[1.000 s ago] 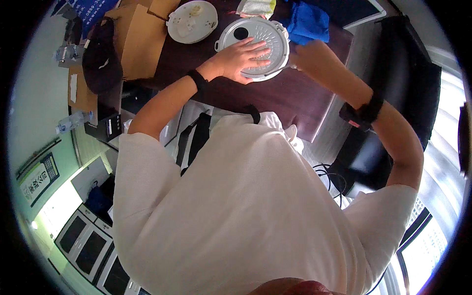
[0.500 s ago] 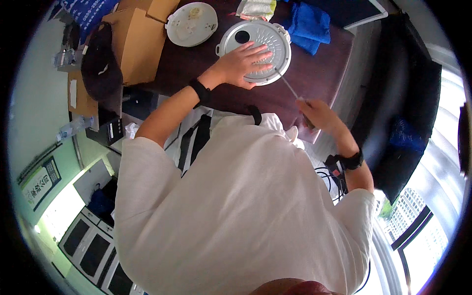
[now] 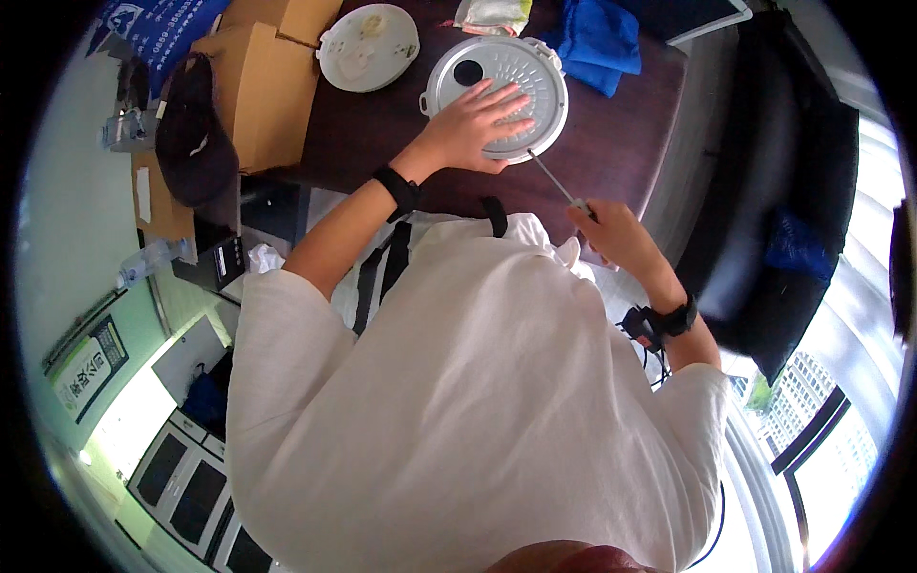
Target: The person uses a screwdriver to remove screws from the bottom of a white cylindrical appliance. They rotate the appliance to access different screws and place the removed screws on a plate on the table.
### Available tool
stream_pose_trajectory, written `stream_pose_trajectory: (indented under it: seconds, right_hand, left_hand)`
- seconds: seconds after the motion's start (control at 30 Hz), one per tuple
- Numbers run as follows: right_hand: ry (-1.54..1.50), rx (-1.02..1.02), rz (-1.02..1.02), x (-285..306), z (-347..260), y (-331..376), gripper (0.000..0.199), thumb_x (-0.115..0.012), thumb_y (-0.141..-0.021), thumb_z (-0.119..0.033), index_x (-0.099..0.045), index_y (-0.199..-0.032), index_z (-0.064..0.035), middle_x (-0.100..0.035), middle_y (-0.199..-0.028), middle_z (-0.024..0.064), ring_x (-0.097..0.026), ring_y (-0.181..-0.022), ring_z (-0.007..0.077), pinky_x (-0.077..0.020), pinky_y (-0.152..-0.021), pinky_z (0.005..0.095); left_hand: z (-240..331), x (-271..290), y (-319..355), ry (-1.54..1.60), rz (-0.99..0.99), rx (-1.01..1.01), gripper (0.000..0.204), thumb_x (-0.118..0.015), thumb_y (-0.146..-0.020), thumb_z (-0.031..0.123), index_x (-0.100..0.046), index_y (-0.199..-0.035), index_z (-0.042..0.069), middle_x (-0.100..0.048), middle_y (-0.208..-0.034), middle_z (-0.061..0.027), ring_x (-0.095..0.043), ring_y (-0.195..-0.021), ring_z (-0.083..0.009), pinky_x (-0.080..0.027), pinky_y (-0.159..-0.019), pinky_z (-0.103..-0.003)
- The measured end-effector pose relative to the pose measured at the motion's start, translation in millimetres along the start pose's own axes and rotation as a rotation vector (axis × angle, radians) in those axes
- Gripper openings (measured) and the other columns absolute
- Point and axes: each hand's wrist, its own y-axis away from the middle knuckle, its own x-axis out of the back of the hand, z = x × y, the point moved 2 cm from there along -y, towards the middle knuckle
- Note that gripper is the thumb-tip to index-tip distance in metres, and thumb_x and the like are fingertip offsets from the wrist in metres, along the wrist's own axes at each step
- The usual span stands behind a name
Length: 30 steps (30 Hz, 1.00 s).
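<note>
A round silver metal lid (image 3: 524, 88) with rows of embossed slots and a dark round hole lies flat on the dark brown table. My left hand (image 3: 475, 124) presses on it palm down, fingers spread over its middle. In my right hand (image 3: 616, 236) is a screwdriver (image 3: 553, 176), its handle mostly hidden by the closed fingers. The long thin shaft slants up and left, and its tip meets the lid's near right rim. Whether the tip sits in a gap or only touches the edge is too small to tell.
A white round cover (image 3: 371, 48) with stains lies left of the lid, beside an open cardboard box (image 3: 270, 100) with a dark cap (image 3: 196, 134). Behind are a blue cloth (image 3: 599, 46) and a pale packet (image 3: 493, 16). The table's edge (image 3: 661, 143) runs along the right.
The screwdriver's tip has shifted slightly toward me and left, from the lid's surface to its near rim. My right hand turned a little; my left hand stays spread on the lid.
</note>
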Motion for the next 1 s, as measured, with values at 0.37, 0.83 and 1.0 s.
stream_pose_trajectory:
  seconds: [0.37, 0.83, 1.0]
  right_hand:
    - [0.272, 0.236, 0.224, -5.4, 9.9, -2.7, 0.042, -0.058, -0.095, -0.035, -0.063, -0.077, 0.0029, -0.064, -0.068, 0.0245, -0.064, -0.068, 0.0439, -0.0516, -0.063, 0.0487]
    - [0.748, 0.45, 0.176, 11.5, -22.7, -1.8, 0.032, -0.057, -0.094, -0.028, -0.068, -0.075, -0.0048, -0.067, -0.069, 0.0139, -0.068, -0.066, 0.0333, -0.0545, -0.058, 0.0444]
    - [1.096, 0.666, -0.028, 25.1, -44.4, -22.6, 0.025, -0.057, -0.092, -0.021, -0.071, -0.077, -0.0068, -0.067, -0.068, 0.0087, -0.069, -0.063, 0.0269, -0.0546, -0.05, 0.0398]
  left_hand:
    - [0.4, 0.2, 1.3, -0.023, -0.002, 0.0, 0.065, -0.072, -0.072, 0.04, -0.058, -0.134, 0.024, -0.043, -0.151, -0.0056, -0.037, -0.142, -0.0269, -0.029, -0.115, -0.051]
    - [1.2, -0.5, 0.5, -0.054, 0.006, -0.037, 0.067, -0.073, -0.072, 0.041, -0.056, -0.134, 0.022, -0.045, -0.148, -0.008, -0.037, -0.14, -0.0293, -0.029, -0.113, -0.053]
    - [-0.5, -1.9, -0.3, -0.048, -0.002, -0.045, 0.069, -0.075, -0.07, 0.039, -0.057, -0.133, 0.021, -0.045, -0.148, -0.0081, -0.038, -0.139, -0.0303, -0.031, -0.112, -0.055]
